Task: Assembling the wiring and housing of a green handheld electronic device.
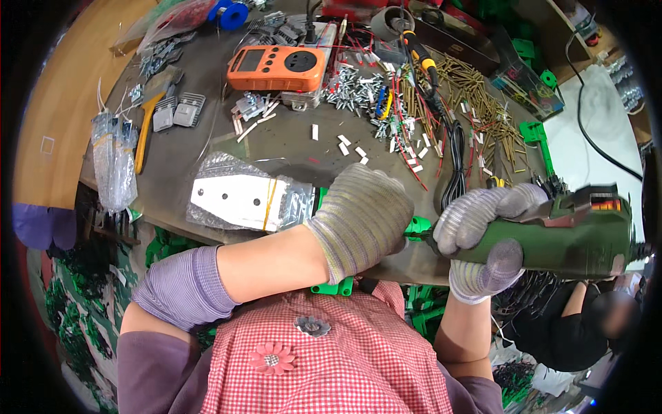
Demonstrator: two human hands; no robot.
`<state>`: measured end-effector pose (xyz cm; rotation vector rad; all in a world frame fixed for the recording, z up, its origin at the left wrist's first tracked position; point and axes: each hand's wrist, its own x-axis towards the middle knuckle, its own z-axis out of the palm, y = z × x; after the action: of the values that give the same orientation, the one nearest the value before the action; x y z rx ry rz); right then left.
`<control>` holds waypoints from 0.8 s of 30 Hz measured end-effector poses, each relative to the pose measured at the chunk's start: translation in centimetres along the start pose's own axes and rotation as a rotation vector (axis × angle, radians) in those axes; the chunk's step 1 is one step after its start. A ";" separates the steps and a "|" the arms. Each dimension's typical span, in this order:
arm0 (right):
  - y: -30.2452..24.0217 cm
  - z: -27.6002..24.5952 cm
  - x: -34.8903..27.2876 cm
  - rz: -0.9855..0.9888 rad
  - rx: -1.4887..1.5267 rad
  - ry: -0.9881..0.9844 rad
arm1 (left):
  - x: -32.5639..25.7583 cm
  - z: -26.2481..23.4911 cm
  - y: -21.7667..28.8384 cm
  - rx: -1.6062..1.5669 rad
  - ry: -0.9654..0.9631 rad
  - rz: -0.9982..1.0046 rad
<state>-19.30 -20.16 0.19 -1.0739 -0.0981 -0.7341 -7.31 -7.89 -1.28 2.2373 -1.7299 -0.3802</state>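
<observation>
My gloved left hand is closed around a bright green plastic part, which shows beyond its fingers; most of it is hidden by the glove. More green plastic shows below the wrist; whether it is the same piece I cannot tell. In my gloved right hand lies a dark green electric screwdriver, held level with its tip pointing left at the green part. Tip and part meet or nearly meet at the fingers. A white plate with three holes, in clear plastic, lies left of my left hand.
An orange meter stands at the back. Small silver screws and long brass screws lie in heaps beside red wires. A coiled black cable hangs near my right hand. A yellow-handled brush lies left. Another person sits at lower right.
</observation>
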 end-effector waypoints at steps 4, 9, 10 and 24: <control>1.6 2.7 -0.3 -0.076 -0.284 0.080 | 0.6 -0.3 0.1 0.057 -0.020 -0.008; -4.5 2.9 2.6 -0.062 -0.041 -0.484 | 1.4 -0.9 -1.9 0.025 0.369 -0.079; -5.0 3.5 3.9 -0.172 -0.236 -0.803 | 0.6 -1.7 -2.2 0.020 0.373 -0.075; -0.3 6.2 0.1 0.152 -0.265 -0.439 | -7.7 0.7 -6.8 -0.241 0.430 0.146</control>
<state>-17.76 -15.14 3.54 -1.4687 -0.2971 -0.3706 -3.38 1.12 -4.27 1.8443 -1.5150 -0.0609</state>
